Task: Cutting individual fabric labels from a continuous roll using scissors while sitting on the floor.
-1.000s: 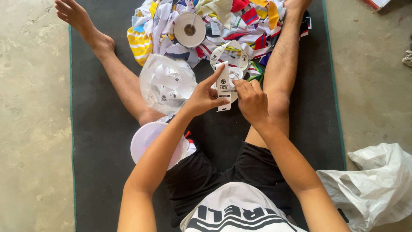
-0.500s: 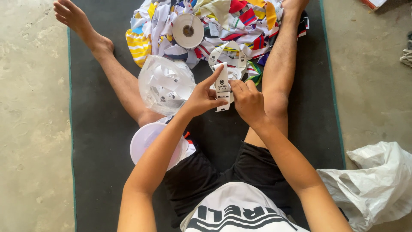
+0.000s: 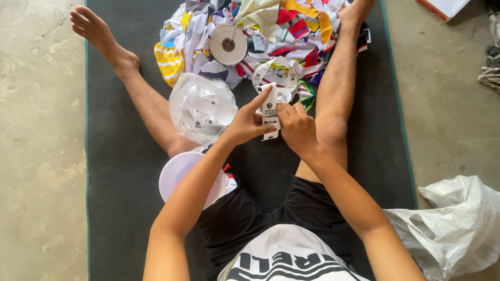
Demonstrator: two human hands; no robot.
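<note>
One dark floor mat [image 3: 120, 218] fills the middle of the frame, the person seated on it. At top centre lies a heap of coloured garments [image 3: 291, 31] with a white tape roll [image 3: 227, 45] on it; left of centre sits a clear plastic bag of labels [image 3: 202, 108]. Both hands meet at centre: the left hand [image 3: 245, 124] and right hand [image 3: 296, 127] pinch one white label strip [image 3: 270, 112]. Best handled, I judge, by gripping near its edges, keeping it flat.

White label strip [image 3: 270, 112] with black print, dark grey mat [image 3: 120, 208], yellow-white striped cloth [image 3: 167, 61], black shorts [image 3: 271, 213].
</note>
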